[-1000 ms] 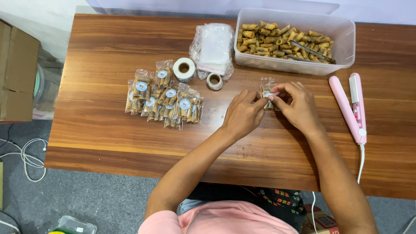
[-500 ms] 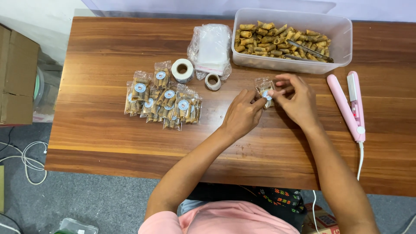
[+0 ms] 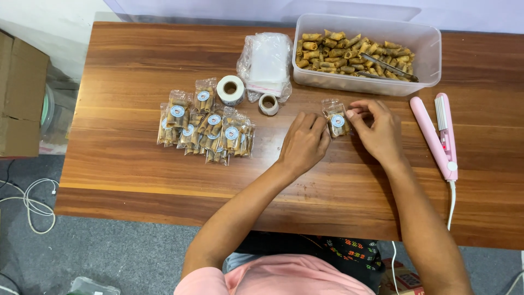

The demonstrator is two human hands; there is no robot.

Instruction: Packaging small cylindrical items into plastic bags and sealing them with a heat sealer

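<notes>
A small clear snack packet [image 3: 337,120] with a round blue-and-white sticker lies flat on the wooden counter [image 3: 136,164], squarely between the two hands. Its long axis runs nearly away from the person, tilted slightly left at the far end. The left hand [image 3: 304,143] rests just left of it, its grip curled narrow with fingertips at the packet's lower left edge. The right hand [image 3: 376,128] sits just right, its grip pinched on the packet's upper right edge. Both are equally near. The finished packets [image 3: 204,128] lie well apart to the left, the pink heat sealer [image 3: 436,136] to the right.
</notes>
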